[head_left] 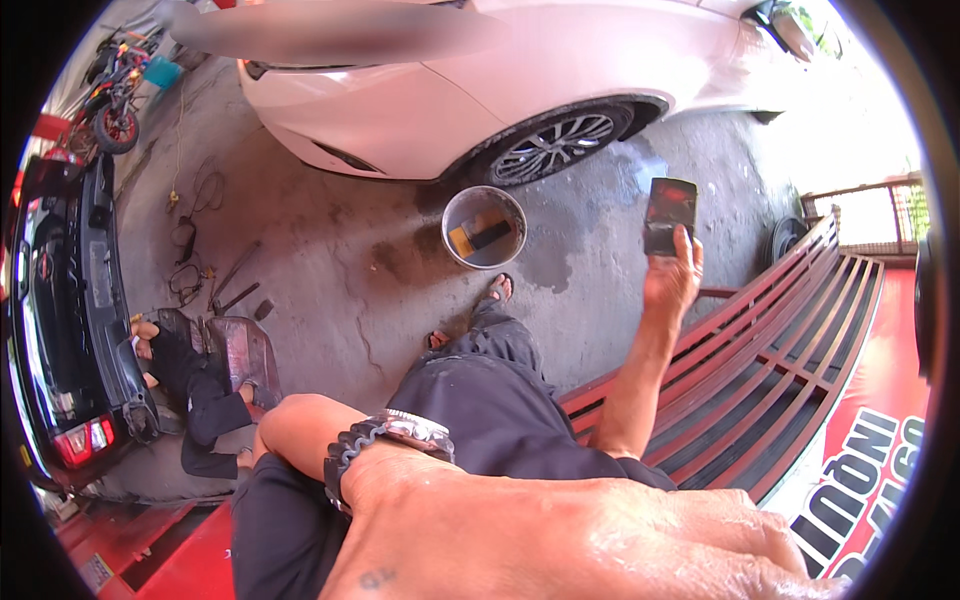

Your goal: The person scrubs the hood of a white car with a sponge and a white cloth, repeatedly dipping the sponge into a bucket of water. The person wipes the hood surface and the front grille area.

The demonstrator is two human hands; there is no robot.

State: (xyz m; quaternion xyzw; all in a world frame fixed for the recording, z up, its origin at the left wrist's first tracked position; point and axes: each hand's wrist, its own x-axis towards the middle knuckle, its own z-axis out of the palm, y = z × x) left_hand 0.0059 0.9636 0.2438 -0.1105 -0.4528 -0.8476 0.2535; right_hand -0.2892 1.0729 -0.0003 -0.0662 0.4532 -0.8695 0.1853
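Right hand is gripping dark rectangular slab, 2 o'clock | long axis is running 6-to-12, free end pointing 12 | left hand, 5 o'clock, grip unclear

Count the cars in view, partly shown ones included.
2: a white car at the top, beyond the bucket, and a black car along the left side. Both run out of view; others could be hidden behind them.

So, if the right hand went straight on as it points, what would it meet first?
The right hand, holding a dark flat object, would likely meet the white car, though depth is unclear.
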